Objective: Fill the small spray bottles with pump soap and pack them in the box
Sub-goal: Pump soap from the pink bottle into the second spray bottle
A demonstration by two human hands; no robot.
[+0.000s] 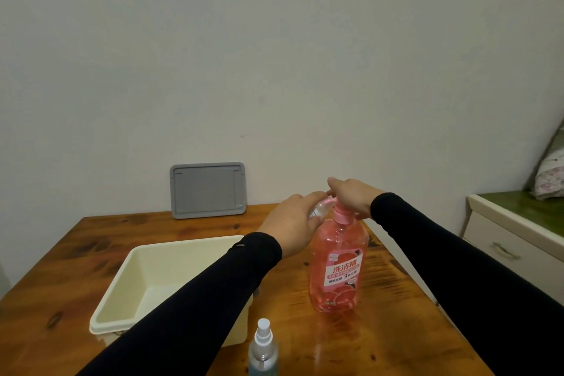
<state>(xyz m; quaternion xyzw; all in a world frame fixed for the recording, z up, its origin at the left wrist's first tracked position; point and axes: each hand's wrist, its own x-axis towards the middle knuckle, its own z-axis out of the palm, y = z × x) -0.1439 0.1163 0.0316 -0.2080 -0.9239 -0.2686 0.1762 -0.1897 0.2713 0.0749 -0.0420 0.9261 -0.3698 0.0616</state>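
- We hold a small clear spray bottle (317, 211) in our left hand (293, 223), fingers curled round it, lifted and tilted so its open mouth sits at the spout of the pink pump soap bottle (337, 265). Held this way, the soap should drop straight in, we judge.
- Our right hand (354, 197) rests on top of the pump head, palm down, fingers fairly straight and gripping nothing; this looks like the stance for pressing the pump.
- The pump soap bottle stands upright on the worktop (396, 314), towards its right side, steady enough to take a downward push.
- A second spray bottle (263, 348), with its white spray cap on, stands at the near edge of the worktop, just in front of the cream box (122, 299). We cannot tell how full it is.
- The cream box sits open on the left of the worktop, close to our left arm, handy for packing. No bottles show inside the visible part.
- Its grey lid (208, 190) leans against the wall at the back of the worktop, out of the way.
- The worktop is varnished brown wood with dark knots; behind it is a plain pale wall.
- To the right stands a white cabinet (503, 241) with a drawer and green top, and a flowered cloth (552, 174) on it.
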